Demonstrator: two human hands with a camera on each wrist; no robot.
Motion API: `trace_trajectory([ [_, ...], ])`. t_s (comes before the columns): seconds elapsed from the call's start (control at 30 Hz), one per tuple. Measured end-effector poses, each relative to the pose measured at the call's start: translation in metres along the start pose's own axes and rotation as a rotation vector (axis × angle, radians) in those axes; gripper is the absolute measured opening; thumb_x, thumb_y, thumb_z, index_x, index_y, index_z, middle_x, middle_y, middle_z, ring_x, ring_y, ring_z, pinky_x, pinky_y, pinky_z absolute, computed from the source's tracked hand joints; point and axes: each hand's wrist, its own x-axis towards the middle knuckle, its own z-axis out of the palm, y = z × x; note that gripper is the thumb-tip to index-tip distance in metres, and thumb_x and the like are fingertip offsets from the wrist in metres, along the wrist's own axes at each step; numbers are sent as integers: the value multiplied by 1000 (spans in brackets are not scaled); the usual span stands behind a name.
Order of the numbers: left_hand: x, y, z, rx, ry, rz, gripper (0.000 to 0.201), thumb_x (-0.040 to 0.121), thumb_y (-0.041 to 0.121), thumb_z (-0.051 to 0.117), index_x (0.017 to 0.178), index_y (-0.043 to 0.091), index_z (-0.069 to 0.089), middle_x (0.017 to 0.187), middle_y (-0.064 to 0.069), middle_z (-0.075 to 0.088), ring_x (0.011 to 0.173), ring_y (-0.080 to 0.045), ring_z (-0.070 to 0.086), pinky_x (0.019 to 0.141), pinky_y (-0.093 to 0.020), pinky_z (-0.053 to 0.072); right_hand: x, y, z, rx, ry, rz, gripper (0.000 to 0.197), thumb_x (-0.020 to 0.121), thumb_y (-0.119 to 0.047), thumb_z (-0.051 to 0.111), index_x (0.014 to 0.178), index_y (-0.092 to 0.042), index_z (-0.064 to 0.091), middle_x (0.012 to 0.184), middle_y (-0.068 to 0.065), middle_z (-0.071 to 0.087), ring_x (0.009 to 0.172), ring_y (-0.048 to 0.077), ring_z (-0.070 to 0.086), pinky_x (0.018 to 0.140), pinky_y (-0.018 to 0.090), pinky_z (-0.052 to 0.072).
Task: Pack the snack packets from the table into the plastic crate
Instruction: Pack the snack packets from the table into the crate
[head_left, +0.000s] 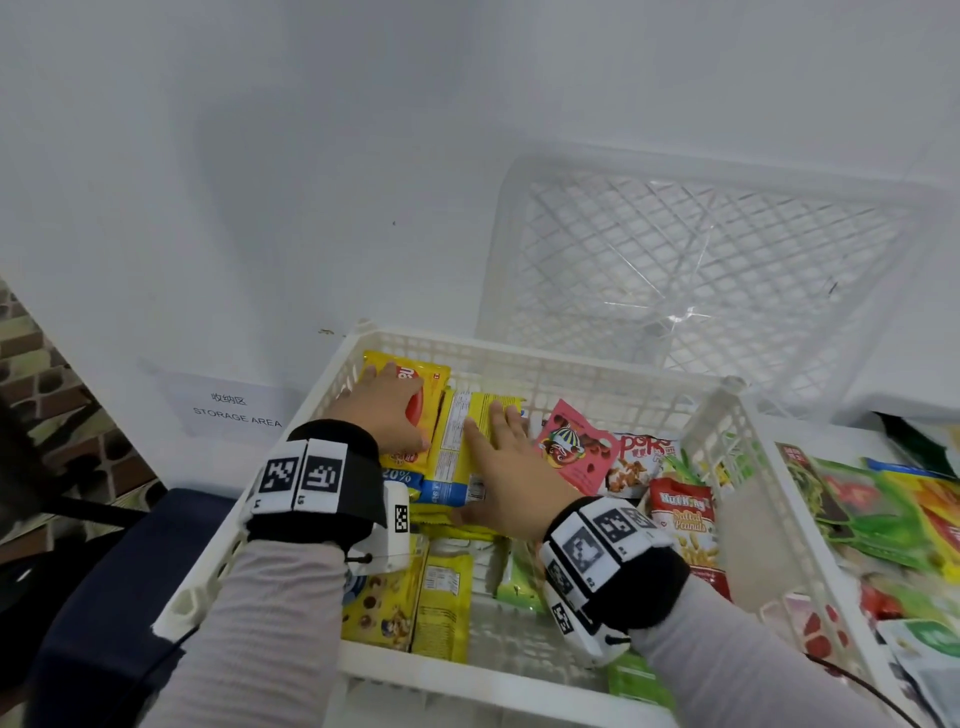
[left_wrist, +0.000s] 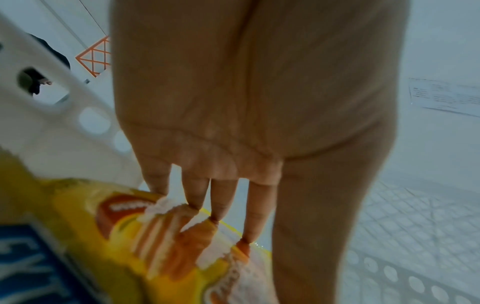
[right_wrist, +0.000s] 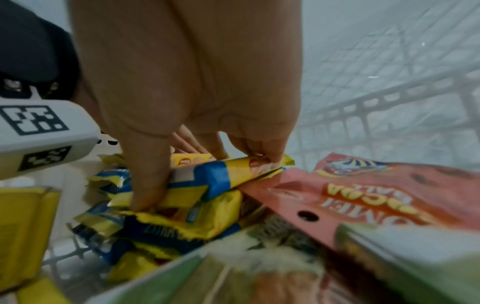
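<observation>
The white plastic crate (head_left: 519, 358) stands in front of me and holds several snack packets. My left hand (head_left: 387, 400) lies with straight fingers on a yellow wafer packet (head_left: 431, 384) in the crate's far left corner. In the left wrist view the left hand's fingertips (left_wrist: 215, 214) touch that yellow wafer packet (left_wrist: 145, 236). Just to its right, my right hand (head_left: 498, 447) holds a yellow and blue packet (head_left: 457, 441). The right wrist view shows the right hand (right_wrist: 182, 115) with thumb on the near end and fingers over the far end of the yellow and blue packet (right_wrist: 213, 179).
A pink packet (head_left: 571, 447) and a red peanut packet (head_left: 685, 525) lie in the crate's right half. More green and red packets (head_left: 883, 499) lie right of the crate. A clear lattice crate (head_left: 701, 260) leans behind. A "STORAGE AREA" label (head_left: 236, 410) is at left.
</observation>
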Motion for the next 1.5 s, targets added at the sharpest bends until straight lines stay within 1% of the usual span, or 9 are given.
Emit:
trace_trajectory([
  [0.27,2,2,1,77,-98,-38,104,78,41,72,151,21,0,157,-9,-17,144,-30,-17,117,-49,1,19,3,1,-20,1,12,101,84,-42,64,150,-15,-8,153,18,-23,142,33,-21,116,48,-1],
  [0.6,2,12,-2,27,-73,-29,96,76,28,75,148,13,14,156,-17,-12,144,-34,-13,118,-47,6,12,15,-7,189,28,-48,103,75,-44,74,151,-23,8,157,9,-13,144,23,-16,117,46,10],
  [0.67,-2,18,-5,0,-41,28,97,75,28,76,149,12,15,157,-18,-8,144,-33,-9,117,-46,11,1,20,-21,339,52,-62,94,76,-49,71,150,-25,18,159,8,-3,146,22,-6,117,41,12],
  [0.73,-8,22,-10,-98,0,63,95,79,34,72,150,14,13,157,-16,-7,145,-30,-8,116,-42,9,-13,29,-41,487,184,-65,69,84,-48,62,144,-25,37,155,4,22,143,19,19,113,33,22],
  [0.83,-17,28,-17,-264,119,132,73,87,37,62,147,15,27,158,-9,11,146,-20,7,115,-34,14,-36,52,-69,553,346,7,43,92,-36,56,132,-22,52,136,0,51,127,15,46,103,28,35],
  [0.97,-28,56,-31,-333,246,299,47,88,32,62,132,18,51,142,-1,44,132,-16,36,99,-23,26,-60,87,-81,389,286,202,42,90,-29,59,130,-19,52,127,4,56,115,17,53,94,28,41],
  [1.17,-22,120,-20,-467,54,352,44,84,30,68,124,18,54,130,-4,51,117,-16,51,95,-30,42,-62,109,-67,335,186,459,46,88,-17,62,132,-13,50,134,9,52,120,24,52,100,34,42],
  [1.33,-11,157,26,-235,-62,251,45,86,14,62,126,6,43,129,-17,45,108,-30,51,75,-29,42,-58,115,-53,143,234,543,30,80,-9,65,110,-12,66,118,8,62,110,25,57,94,33,48],
  [1.5,-10,158,49,85,-37,227,40,87,11,56,124,5,43,129,-22,35,118,-39,39,96,-41,42,-49,113,-35,100,190,562,8,83,-12,64,88,-6,61,94,9,65,88,25,63,74,31,52],
])
